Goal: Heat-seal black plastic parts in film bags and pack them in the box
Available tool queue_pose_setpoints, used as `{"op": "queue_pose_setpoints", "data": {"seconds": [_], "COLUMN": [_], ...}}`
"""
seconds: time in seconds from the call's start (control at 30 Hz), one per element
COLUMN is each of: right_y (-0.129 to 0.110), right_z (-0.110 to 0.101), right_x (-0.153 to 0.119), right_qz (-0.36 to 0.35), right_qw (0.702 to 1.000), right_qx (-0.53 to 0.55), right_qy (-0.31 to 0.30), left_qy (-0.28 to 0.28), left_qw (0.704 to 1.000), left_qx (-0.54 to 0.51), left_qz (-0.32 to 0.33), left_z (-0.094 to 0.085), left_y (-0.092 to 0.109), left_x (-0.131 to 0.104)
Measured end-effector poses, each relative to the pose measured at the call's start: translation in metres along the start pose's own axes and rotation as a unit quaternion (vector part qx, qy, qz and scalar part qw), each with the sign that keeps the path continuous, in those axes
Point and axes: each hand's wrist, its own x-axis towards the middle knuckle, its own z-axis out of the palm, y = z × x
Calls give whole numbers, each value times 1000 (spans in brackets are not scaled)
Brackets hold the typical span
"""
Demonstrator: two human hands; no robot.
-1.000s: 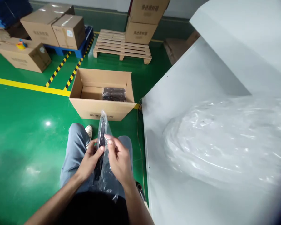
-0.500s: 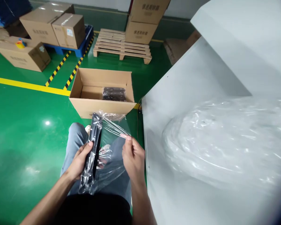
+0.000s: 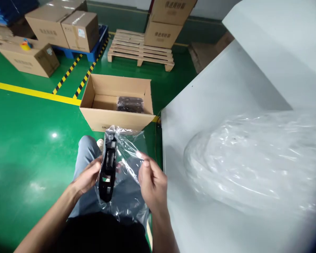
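Observation:
A long black part (image 3: 107,172) with several openings lies inside a clear plastic bag (image 3: 133,179) above my lap. My left hand (image 3: 89,175) is closed around the part's left side through the film, its fingertips showing faintly behind. On the right, my right hand (image 3: 154,181) pinches the bag's loose film between thumb and fingers. Beyond the hands stands an open cardboard box (image 3: 116,119), with dark wrapped parts (image 3: 130,104) at the right of its inside.
A light grey surface (image 3: 179,140) fills the right side, bearing a heap of clear plastic bags (image 3: 252,158). Farther off are a wooden pallet (image 3: 139,52), a blue pallet (image 3: 92,54) and closed cartons (image 3: 80,31). A tape roll (image 3: 25,45) sits on another carton (image 3: 28,59).
The black part has turned in my left hand, so its face with the openings now shows. My right hand has shifted slightly right and down, with the film spread wider.

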Motion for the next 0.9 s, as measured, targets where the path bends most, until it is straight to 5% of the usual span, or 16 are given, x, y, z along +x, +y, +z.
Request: {"op": "queue_pose_setpoints", "data": {"seconds": [0.1,0.2,0.47,0.63,0.73,0.83,0.9], "right_y": [-2,-1,12,19,19,5,-10], "right_z": [1,-3,-12,-27,-32,-23,-12], "right_x": [-4,-3,18,35,30,18,17], "right_qz": [-4,19,102,124,44,-142,-258], "right_qw": [1000,998,981,985,991,961,934], "right_qx": [-8,10,144,104,39,-63,-168], "right_qy": [8,55,83,51,119,230,179], "left_qy": [102,144,109,112,125,122,100], "left_qw": [990,986,994,992,981,965,955], "left_qx": [97,84,-6,51,138,218,265], "left_qz": [11,2,-19,-4,49,82,86], "left_z": [8,11,4,11,11,12,15], "left_y": [2,7,20,18,19,18,16], "left_x": [0,-4,-18,-17,-15,-15,-17]}}
